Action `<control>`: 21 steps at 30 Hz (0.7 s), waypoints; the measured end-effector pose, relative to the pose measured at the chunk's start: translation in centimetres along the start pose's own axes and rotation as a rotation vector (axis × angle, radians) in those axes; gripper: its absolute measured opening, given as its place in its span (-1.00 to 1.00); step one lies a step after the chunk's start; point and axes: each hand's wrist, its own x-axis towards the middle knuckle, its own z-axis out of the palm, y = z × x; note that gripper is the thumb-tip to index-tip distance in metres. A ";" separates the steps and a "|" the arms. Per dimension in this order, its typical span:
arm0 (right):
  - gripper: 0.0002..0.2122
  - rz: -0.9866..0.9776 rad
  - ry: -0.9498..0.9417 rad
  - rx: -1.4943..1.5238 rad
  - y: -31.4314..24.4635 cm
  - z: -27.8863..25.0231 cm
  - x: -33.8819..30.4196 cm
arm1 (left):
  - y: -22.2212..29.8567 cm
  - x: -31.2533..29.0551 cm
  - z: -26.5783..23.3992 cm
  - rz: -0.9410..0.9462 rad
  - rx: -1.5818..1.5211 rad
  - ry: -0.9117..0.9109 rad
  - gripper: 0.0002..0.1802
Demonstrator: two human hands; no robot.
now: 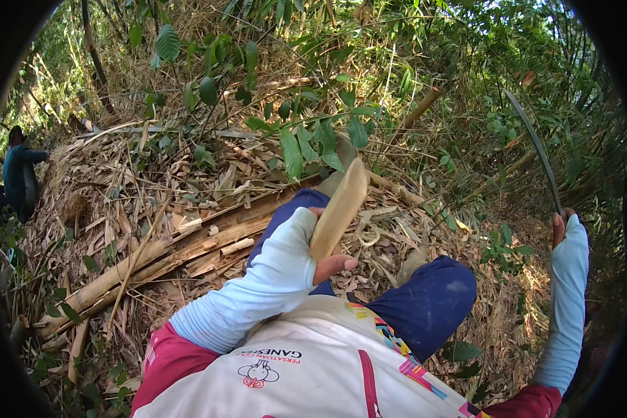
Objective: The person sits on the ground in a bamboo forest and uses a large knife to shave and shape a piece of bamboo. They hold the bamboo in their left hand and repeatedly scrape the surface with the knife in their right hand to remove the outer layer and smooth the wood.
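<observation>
My left hand (305, 244) is closed round the lower end of a pale split bamboo piece (341, 209), flat and broad, tilted up and away in front of my body. Its thumb shows on the near side. Out at the far right, my right hand (561, 224) grips a machete (536, 143) whose long, thin, dark blade curves upward and to the left. The handle is mostly hidden in that fist. Blade and bamboo are well apart. Light blue sleeves cover both forearms and part of the hands.
Split, weathered bamboo poles (153, 261) lie left of my bent legs (425, 296). Dry leaves and shavings (376, 233) cover the sloping ground. A leafy branch (306, 143) hangs ahead. Another person (21, 174) in dark clothing is at the far left. Thick bamboo growth stands behind.
</observation>
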 end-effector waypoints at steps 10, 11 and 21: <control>-0.53 -0.245 -0.212 0.414 -7.2 0.9 -8.7 | 0.0 1.9 -1.8 -0.033 -0.359 -0.068 -0.28; -0.57 -0.283 -0.278 0.382 -7.7 0.7 -9.0 | 0.2 2.1 -2.1 -0.039 -0.376 -0.067 -0.29; -0.50 -0.654 -0.316 0.182 -12.0 -0.3 -8.0 | 0.3 2.4 -3.1 0.068 -0.719 -0.048 -0.23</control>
